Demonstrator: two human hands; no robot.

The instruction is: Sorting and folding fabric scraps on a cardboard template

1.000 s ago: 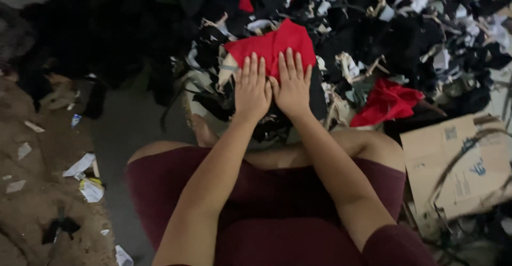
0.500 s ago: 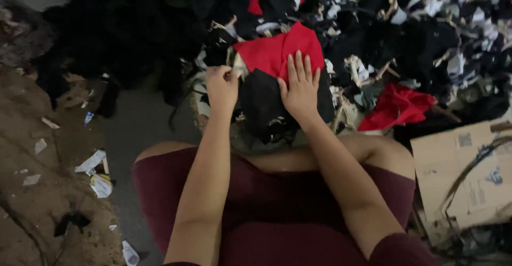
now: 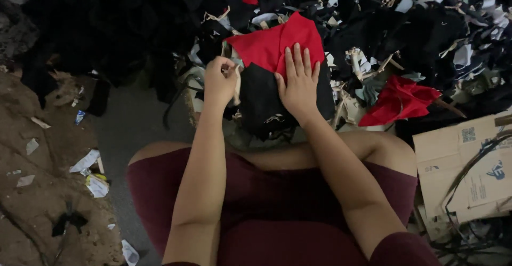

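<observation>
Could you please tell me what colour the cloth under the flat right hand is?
Red cloth, over black fabric; head view.

Dim shot overall, low light w/ no clear source and no glare. Upper left corner sinks to near black, detail lost. Red cloth (image 3: 274,45) reads brightest. Soft throughout, slight grain; shadows diffuse, edges a bit darker, no obvious distortion.

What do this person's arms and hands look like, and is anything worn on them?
Both arms are bare from the upper arm down, with no long sleeves. The left hand and right hand wear no gloves, and no rings, watch or bracelets show. A dark maroon sleeve edge shows at the right upper arm.
</observation>
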